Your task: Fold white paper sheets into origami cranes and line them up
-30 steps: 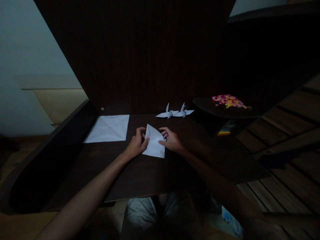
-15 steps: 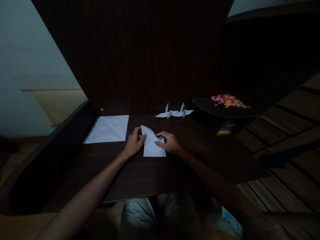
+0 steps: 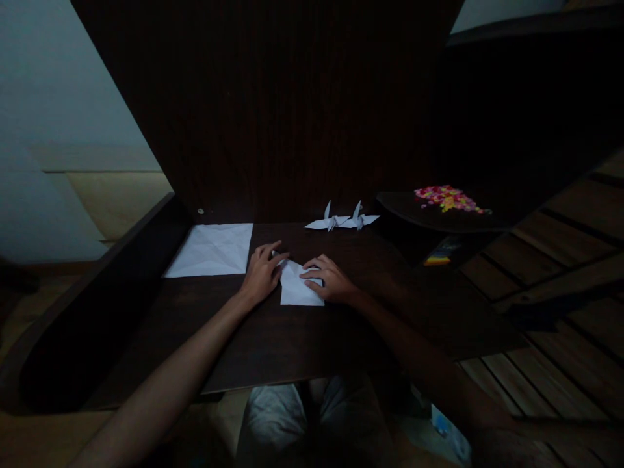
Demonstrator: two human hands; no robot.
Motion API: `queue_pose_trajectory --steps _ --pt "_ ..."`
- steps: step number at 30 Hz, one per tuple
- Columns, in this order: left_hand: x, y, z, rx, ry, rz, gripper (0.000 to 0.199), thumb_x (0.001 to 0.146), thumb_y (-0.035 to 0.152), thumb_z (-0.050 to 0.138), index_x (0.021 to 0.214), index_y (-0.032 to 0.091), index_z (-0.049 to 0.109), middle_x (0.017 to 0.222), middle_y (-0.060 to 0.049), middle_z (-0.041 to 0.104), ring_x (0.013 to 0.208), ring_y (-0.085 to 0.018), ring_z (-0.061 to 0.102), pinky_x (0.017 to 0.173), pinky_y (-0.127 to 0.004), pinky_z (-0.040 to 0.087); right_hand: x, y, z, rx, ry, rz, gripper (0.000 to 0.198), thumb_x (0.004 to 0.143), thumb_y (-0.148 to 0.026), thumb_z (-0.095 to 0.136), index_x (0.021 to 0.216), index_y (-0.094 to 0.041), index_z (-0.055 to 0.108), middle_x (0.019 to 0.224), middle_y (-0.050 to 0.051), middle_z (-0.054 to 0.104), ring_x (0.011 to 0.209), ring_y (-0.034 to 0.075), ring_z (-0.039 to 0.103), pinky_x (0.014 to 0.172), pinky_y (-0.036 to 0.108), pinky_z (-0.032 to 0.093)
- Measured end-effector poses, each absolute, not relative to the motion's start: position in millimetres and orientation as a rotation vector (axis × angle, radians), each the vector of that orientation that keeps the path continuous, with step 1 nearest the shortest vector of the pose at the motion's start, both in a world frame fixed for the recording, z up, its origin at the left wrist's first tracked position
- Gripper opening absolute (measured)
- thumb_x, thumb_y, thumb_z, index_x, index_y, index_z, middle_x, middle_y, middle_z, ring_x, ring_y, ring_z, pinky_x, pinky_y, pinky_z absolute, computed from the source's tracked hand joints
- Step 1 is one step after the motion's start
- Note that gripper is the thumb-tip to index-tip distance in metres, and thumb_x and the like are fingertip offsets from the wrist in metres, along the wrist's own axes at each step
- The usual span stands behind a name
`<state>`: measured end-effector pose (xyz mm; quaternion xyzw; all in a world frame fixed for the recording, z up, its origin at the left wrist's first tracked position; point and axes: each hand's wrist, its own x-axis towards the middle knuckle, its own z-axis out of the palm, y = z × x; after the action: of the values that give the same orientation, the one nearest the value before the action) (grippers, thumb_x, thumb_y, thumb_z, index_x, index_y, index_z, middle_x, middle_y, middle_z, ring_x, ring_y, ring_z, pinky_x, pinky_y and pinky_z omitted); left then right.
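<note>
A piece of folded white paper [image 3: 298, 291] lies on the dark desk between my hands. My left hand [image 3: 263, 270] rests at its upper left corner, fingers stretched out over that edge and partly covering it. On the right side of the paper, my right hand [image 3: 329, 278] lies with its fingers spread across the surface. Two white paper cranes [image 3: 332, 223] stand side by side behind my hands, against the back panel. To the left is a larger creased sheet of white paper [image 3: 212, 250], lying flat.
On a curved shelf [image 3: 390, 201] at the right sits a heap of small pink, red and yellow pieces [image 3: 449, 198]. Below it is an object with a yellow-orange stripe [image 3: 437, 261]. A raised side board [image 3: 97, 299] bounds the desk at the left. Wooden slats [image 3: 570, 370] lie beyond the right edge.
The paper's raised upper left flap has come down, and the sheet now looks flatter. My left fingers moved from pinching that flap to lying stretched over the edge. My right fingers have flattened out.
</note>
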<state>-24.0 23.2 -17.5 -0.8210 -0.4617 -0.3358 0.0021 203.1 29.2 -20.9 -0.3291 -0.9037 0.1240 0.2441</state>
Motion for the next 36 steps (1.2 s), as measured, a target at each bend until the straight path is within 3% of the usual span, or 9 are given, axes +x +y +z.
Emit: queue_pose_trajectory --steps 3,5,8,11,15,19,22,29,36 --pt "-26 25 -18 -2.705 -1.344 -0.829 0.026 0.083 0.013 0.050 0.102 0.020 0.066 0.125 -0.009 0.058 0.123 -0.029 0.043 0.098 -0.050 0.039 206 30 -20 -0.879 -2.487 0.364 0.025 0.084 -0.028 0.058 0.106 -0.024 0.069 0.116 0.006 0.062 0.105 0.023 0.048 0.092 0.044 0.039" --pt "-26 25 -19 -2.771 -1.354 -0.684 0.030 0.083 0.012 0.046 0.107 0.016 0.064 0.123 -0.012 0.060 0.121 -0.027 0.049 0.099 -0.047 0.040 208 31 -18 -0.871 -2.503 0.384 0.027 0.084 -0.029 0.058 0.109 -0.025 0.067 0.120 0.005 0.061 0.108 0.024 0.048 0.094 0.045 0.038" --pt "-25 25 -19 -2.813 -1.418 -0.529 0.037 0.088 0.018 0.039 0.120 0.011 0.056 0.129 -0.015 0.055 0.123 -0.024 0.049 0.104 -0.042 0.037 211 32 -17 -0.873 -2.536 0.402 0.028 0.082 -0.029 0.059 0.110 -0.027 0.067 0.126 0.004 0.059 0.114 0.025 0.046 0.096 0.048 0.036" --pt "-25 22 -16 -2.833 -1.457 -0.453 0.048 0.091 0.037 0.037 0.127 0.007 0.050 0.134 -0.018 0.050 0.129 -0.025 0.042 0.108 -0.042 0.030 213 32 -16 -0.886 -2.556 0.423 0.026 0.082 -0.029 0.059 0.106 -0.027 0.068 0.128 0.003 0.058 0.116 0.026 0.045 0.097 0.050 0.035" --pt "-25 19 -13 -2.864 -1.475 -0.343 0.072 0.086 0.059 0.036 0.135 0.007 0.041 0.142 -0.020 0.039 0.134 -0.028 0.032 0.111 -0.045 0.023 212 33 -17 -0.940 -2.476 0.455 0.025 0.082 -0.028 0.059 0.104 -0.024 0.070 0.123 0.004 0.062 0.111 0.025 0.049 0.095 0.047 0.039" --pt "-25 18 -14 -2.879 -1.487 -0.281 0.081 0.082 0.067 0.035 0.139 0.009 0.034 0.146 -0.018 0.032 0.138 -0.028 0.024 0.112 -0.047 0.018 209 36 -21 -1.010 -2.351 0.448 0.033 0.080 -0.028 0.061 0.113 -0.022 0.065 0.119 0.007 0.064 0.106 0.023 0.052 0.092 0.044 0.042" --pt "-26 18 -16 -2.885 -1.492 -0.272 0.084 0.081 0.069 0.035 0.141 0.010 0.031 0.148 -0.017 0.029 0.139 -0.029 0.020 0.112 -0.049 0.015 207 37 -22 -0.984 -2.316 0.480 0.028 0.078 -0.028 0.064 0.105 -0.022 0.068 0.114 0.006 0.066 0.103 0.023 0.055 0.091 0.043 0.043" --pt "-26 19 -14 -2.909 -1.417 -0.367 0.080 0.083 0.065 0.037 0.144 0.015 0.024 0.150 -0.014 0.025 0.140 -0.031 0.015 0.111 -0.053 0.016 207 36 -16 -1.010 -2.157 0.647 0.026 0.072 -0.023 0.068 0.098 -0.019 0.067 0.100 0.006 0.069 0.093 0.021 0.060 0.087 0.040 0.046" --pt "-26 18 -8 -2.920 -1.141 -0.584 0.042 0.088 0.045 0.047 0.124 0.025 0.056 0.146 -0.008 0.036 0.137 -0.029 0.025 0.108 -0.052 0.026 203 39 -23 -1.011 -1.717 1.203 0.032 0.063 -0.025 0.072 0.093 -0.017 0.063 0.097 0.006 0.063 0.080 0.016 0.062 0.071 0.032 0.053"
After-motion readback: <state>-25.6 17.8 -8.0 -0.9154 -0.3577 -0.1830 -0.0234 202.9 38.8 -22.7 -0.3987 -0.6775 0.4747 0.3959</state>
